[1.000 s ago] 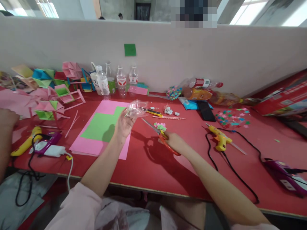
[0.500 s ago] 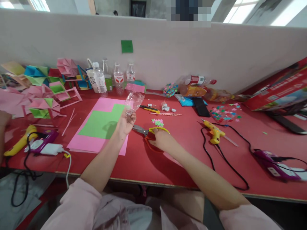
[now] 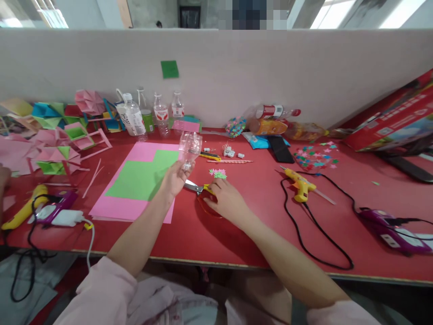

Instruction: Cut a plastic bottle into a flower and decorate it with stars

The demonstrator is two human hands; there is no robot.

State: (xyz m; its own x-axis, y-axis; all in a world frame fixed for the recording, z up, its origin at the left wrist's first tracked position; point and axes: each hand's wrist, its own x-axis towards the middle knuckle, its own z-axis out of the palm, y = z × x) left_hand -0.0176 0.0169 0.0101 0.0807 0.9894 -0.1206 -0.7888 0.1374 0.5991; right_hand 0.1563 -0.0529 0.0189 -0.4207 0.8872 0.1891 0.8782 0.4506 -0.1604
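Head view. The left hand (image 3: 176,178) holds a clear plastic bottle top (image 3: 191,144) above the tabletop (image 3: 260,194), pinched at the neck, with the wide end up. The right hand (image 3: 228,203) is partly spread over the handles of the scissors (image 3: 194,187); whether the fingers close on them or pass through the loops cannot be told.

Likely faults and causes:
- Cut or scratch: the scissor blades point toward the left hand and lie close to it. A forward push of the right hand could bring the tips into contact with the fingers.
- Deformation or slip: the bottle top appears thin and is held only at the neck. Excess pressure could buckle it; a loose pinch could drop it.
- Scatter: small paper stars (image 3: 218,173) lie just beyond the right fingertips. A sweep of the hand could disperse them.
- Snag: the black cord (image 3: 286,203) of the yellow glue gun (image 3: 304,186) lies beside the right forearm. An outward elbow movement could drag the gun.

Pose: the left forearm extends forward and inward, with the fingers curled around the neck near the edge of the green paper (image 3: 131,180). The right forearm reaches diagonally inward, palm down, low over the tabletop.
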